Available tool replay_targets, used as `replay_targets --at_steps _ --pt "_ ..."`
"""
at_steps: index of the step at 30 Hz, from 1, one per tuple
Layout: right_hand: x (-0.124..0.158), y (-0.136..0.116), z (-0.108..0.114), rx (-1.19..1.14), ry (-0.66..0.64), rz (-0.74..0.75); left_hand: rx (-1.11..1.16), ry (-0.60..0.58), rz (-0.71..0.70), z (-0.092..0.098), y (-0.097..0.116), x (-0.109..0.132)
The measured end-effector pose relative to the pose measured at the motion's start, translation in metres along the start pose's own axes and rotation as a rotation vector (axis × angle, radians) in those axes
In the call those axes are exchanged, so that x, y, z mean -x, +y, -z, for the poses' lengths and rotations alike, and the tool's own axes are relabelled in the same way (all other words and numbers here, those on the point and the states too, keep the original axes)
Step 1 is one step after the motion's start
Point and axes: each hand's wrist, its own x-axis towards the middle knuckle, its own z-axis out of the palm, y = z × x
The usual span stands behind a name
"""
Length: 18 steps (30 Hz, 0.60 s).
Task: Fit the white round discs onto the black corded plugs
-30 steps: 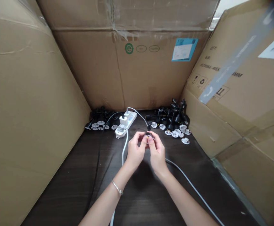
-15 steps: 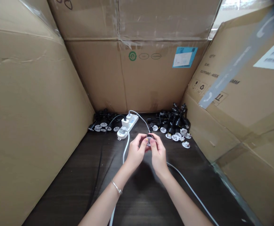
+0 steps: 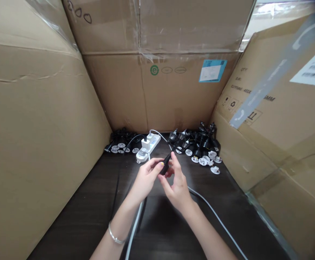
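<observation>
The left hand (image 3: 145, 177) pinches a small black part (image 3: 165, 168) between its thumb and fingers and holds it up just above the worktop (image 3: 92, 202). The part is tilted, with its thin end pointing up and away. The right hand (image 3: 178, 189) is right beside it with loose, spread fingers and grips nothing. One fingertip is very close to the part, but it is too small to tell if they touch. Both arms reach forward from the bottom edge, and the left wrist wears a thin silver bracelet (image 3: 114, 236). A white cable (image 3: 134, 227) runs under the left arm to a white power strip (image 3: 148, 146) with plugs in it. A grey cable (image 3: 217, 220) goes off to the right. Behind the hands, near the back, lies a pile of black parts (image 3: 199, 141) with little white round discs (image 3: 204, 159) in front. A smaller pile (image 3: 122, 141) lies to the left of the strip. Big cardboard boxes stand all around. They are taped shut, so what is inside is hidden. The back box (image 3: 168, 97) has a green circle with an "e" (image 3: 154, 70) and a blue label (image 3: 213, 70) too small to read. The right box (image 3: 276, 119) says "QTY" (image 3: 244, 69) and has a white sticker with bar codes (image 3: 313, 70).
</observation>
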Motion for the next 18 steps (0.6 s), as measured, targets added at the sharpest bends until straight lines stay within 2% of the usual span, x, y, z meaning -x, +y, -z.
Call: replay_targets --at_steps 2,4,5,8,9,10,12,14,16,18 --pt "0.001 -0.002 -0.001 -0.036 -0.008 0.009 0.095 0.016 0.067 0.010 0.002 0.002" --pt "0.001 -0.004 0.000 -0.042 0.004 0.012 0.116 0.128 0.028 0.028 0.007 0.000" --pt "0.000 -0.005 0.001 -0.040 0.026 0.002 0.085 0.234 -0.041 0.040 0.010 -0.003" --pt "-0.003 -0.006 0.005 -0.065 0.108 -0.067 -0.175 0.697 -0.306 0.087 0.017 -0.022" --pt "-0.004 -0.006 0.006 -0.079 0.123 -0.083 -0.278 0.819 -0.356 0.103 0.017 -0.030" --pt "-0.004 -0.006 0.007 -0.090 0.132 -0.092 -0.371 0.889 -0.350 0.119 0.017 -0.038" --pt "-0.005 -0.006 0.008 -0.101 0.136 -0.097 -0.620 0.998 -0.300 0.144 0.015 -0.055" --pt "-0.005 -0.005 0.009 -0.093 0.131 -0.096 -0.918 1.086 -0.268 0.159 0.010 -0.068" --pt "-0.006 -0.004 0.009 -0.082 0.126 -0.099 -1.116 1.091 -0.231 0.164 0.004 -0.078" --pt "-0.006 -0.003 0.009 -0.077 0.126 -0.099 -1.230 1.041 -0.178 0.164 -0.003 -0.083"
